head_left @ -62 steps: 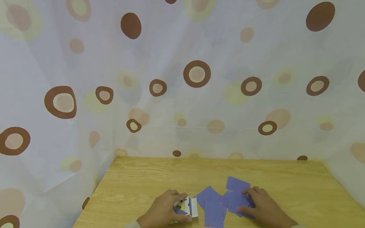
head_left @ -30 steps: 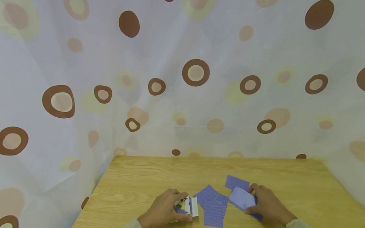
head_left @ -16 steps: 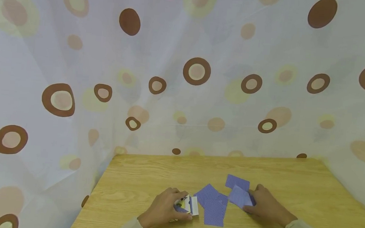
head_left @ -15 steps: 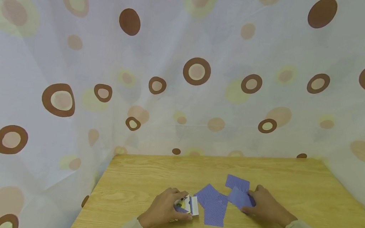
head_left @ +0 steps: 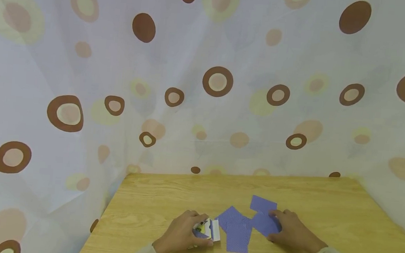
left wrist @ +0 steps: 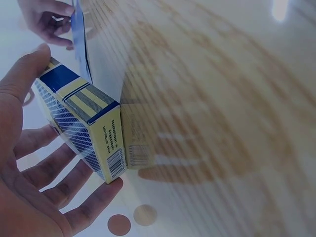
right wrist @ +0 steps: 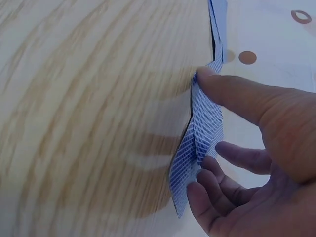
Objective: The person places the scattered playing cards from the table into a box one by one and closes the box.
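Note:
In the head view my left hand (head_left: 181, 233) grips a playing-card box (head_left: 208, 229) near the front of the table; its white end flap stands out toward the cards. The left wrist view shows the blue and cream box (left wrist: 81, 111) between thumb and fingers, a barcode on one end. My right hand (head_left: 292, 231) holds a small pile of blue-backed playing cards (head_left: 265, 223) by its edges. Up close, the thumb of my right hand (right wrist: 276, 128) touches one edge of the cards (right wrist: 207, 118), with curled fingers near the other. The card faces are hidden.
More blue-backed cards (head_left: 238, 236) lie overlapping between the hands. Another card (head_left: 263, 204) sticks out behind the right pile. The wooden table (head_left: 183, 190) is bordered by a white curtain (head_left: 239, 117) with brown dots.
The right hand tilts cards up so they catch the light, then brings them back down into a neater pile. The left hand and box stay in place.

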`<action>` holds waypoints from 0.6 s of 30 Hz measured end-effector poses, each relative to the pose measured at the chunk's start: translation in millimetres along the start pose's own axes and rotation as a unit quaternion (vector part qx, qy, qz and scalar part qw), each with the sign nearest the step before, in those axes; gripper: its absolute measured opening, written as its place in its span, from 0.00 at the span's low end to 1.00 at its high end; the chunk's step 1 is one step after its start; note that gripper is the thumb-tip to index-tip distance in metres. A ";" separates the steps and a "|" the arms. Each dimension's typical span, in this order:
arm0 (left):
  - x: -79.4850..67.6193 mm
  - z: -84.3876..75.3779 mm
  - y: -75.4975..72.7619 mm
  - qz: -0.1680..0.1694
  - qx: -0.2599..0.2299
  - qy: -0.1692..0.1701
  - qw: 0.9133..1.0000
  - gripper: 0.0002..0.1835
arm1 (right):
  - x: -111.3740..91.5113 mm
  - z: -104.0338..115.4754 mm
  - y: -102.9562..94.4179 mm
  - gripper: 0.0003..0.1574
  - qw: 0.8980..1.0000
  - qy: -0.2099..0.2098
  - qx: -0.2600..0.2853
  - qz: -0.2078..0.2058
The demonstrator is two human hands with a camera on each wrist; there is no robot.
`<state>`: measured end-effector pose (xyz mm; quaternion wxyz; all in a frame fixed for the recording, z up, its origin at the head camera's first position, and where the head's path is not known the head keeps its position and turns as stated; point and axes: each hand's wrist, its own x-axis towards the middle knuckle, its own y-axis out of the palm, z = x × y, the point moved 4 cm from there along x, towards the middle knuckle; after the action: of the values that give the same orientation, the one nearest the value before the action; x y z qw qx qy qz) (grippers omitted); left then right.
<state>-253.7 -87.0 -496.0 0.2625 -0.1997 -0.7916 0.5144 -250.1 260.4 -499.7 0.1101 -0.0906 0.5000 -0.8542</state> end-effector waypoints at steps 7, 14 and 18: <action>-1.2 0.7 1.2 0.005 -0.002 -0.003 1.000 0.45 | 2.7 0.7 0.1 0.42 1.000 0.005 0.024 -0.003; -0.6 2.3 1.5 0.005 -0.010 -0.005 1.000 0.46 | 2.9 7.1 -2.2 0.40 0.995 -0.048 -0.078 -0.044; -0.8 3.1 1.9 0.007 -0.009 -0.007 1.000 0.46 | 2.4 6.7 1.3 0.37 0.996 -0.054 -0.070 -0.029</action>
<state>-254.9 -88.9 -498.9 0.2517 -0.2039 -0.7968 0.5100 -250.5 253.5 -497.5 0.1057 -0.1585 0.5494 -0.8135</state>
